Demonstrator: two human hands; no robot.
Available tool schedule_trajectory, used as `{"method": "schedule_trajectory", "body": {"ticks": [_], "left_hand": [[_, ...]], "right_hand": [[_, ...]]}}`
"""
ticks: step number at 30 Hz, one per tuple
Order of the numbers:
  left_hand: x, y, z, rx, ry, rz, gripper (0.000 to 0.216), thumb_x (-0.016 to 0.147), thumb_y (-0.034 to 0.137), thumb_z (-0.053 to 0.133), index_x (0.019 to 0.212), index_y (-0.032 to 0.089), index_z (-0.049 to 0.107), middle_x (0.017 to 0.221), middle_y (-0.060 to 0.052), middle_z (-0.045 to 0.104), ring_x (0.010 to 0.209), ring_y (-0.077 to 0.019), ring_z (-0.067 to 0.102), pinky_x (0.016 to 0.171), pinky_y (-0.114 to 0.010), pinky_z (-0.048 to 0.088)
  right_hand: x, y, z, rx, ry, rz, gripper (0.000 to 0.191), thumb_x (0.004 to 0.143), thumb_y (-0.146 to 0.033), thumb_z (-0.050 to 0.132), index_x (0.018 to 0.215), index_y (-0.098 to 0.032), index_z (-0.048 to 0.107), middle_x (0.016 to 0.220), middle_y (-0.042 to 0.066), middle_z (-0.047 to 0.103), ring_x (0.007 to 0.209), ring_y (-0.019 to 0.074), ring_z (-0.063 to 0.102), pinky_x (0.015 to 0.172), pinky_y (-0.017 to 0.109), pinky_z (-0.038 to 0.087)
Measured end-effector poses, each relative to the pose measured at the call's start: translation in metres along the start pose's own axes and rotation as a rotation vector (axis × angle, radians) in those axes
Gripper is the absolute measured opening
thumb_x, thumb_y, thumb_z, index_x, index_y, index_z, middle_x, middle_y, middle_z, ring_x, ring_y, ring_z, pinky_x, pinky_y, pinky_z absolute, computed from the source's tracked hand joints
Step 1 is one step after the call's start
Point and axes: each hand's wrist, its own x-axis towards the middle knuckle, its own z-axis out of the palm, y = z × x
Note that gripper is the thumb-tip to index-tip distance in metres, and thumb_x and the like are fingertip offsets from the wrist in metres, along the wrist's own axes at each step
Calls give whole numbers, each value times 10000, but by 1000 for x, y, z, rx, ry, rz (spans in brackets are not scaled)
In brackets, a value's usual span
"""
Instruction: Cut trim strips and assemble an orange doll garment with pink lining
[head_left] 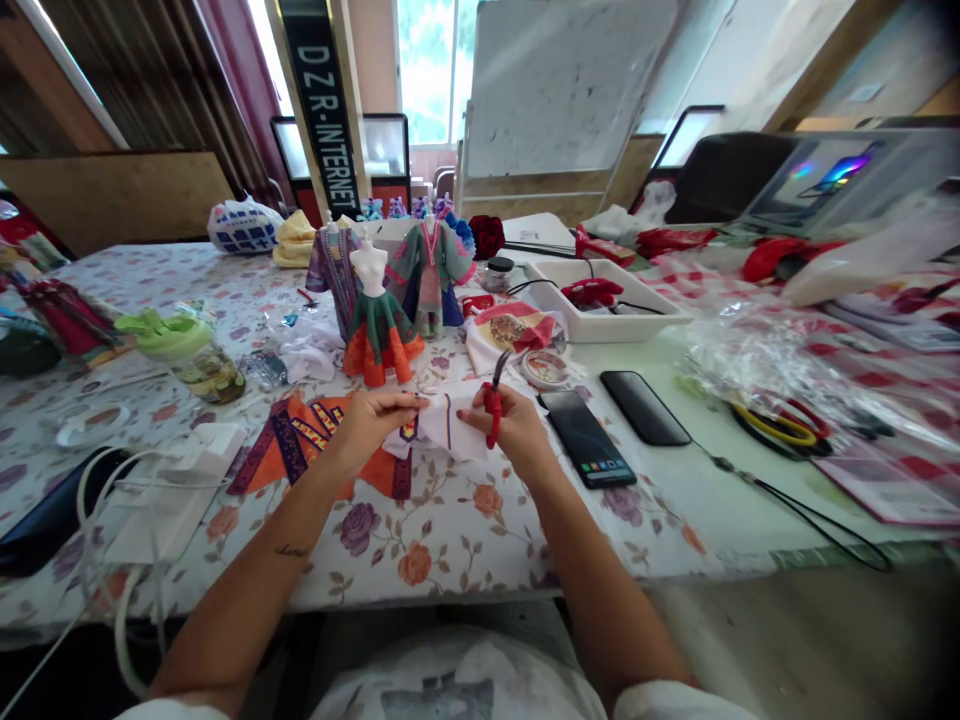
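A long table covered with a white cloth printed with pink and purple roses [457,545] is seen stretching away beyond both hands; a white rectangular plastic tray [600,325] is placed beyond and to the right of the right hand, with a red object and black cord laid inside it; a white half-torso dress form [370,270] dressed in a green and orange skirt is stood just beyond the left hand, flanked by two miniature embroidered garments; an orange and purple patterned fabric panel [315,445] is laid flat under and to the left of the left hand, touching the white fabric piece [450,425], which is lifted slightly above the tablecloth between both hands; a black smartphone [585,438] is placed just to the right of the right hand, and a second black smartphone [643,407] lies beside it, further right; the left hand [367,420] is closed, with the white fabric piece pinched between thumb and fingers; the right hand [506,425] is curled around the red-handled snips [492,405], whose black tips are pointed upward, while its fingers are pressed against the white fabric piece; a small clear spool of thread [544,368] is set just beyond the right hand.
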Motion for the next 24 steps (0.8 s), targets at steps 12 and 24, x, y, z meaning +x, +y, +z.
{"method": "schedule_trajectory", "body": {"ticks": [12,24], "left_hand": [[-6,-37,-5,-41,-123,-194,338,645,307,765,951,165,743,909,-59,721,721,-132,604,708,-258,471],[-18,-26,-8,-80,-221,-199,361,701,281,736,1053,203,719,1131,-66,693,911,-189,642,863,-316,493]], "right_hand": [[-49,29,3,-61,182,-6,355,695,-533,684,789,-198,614,641,4,568,528,131,465,516,264,380],[-96,43,19,5,-402,180,467,798,-575,572,576,-168,514,521,-24,443,509,101,386,485,236,271]]}}
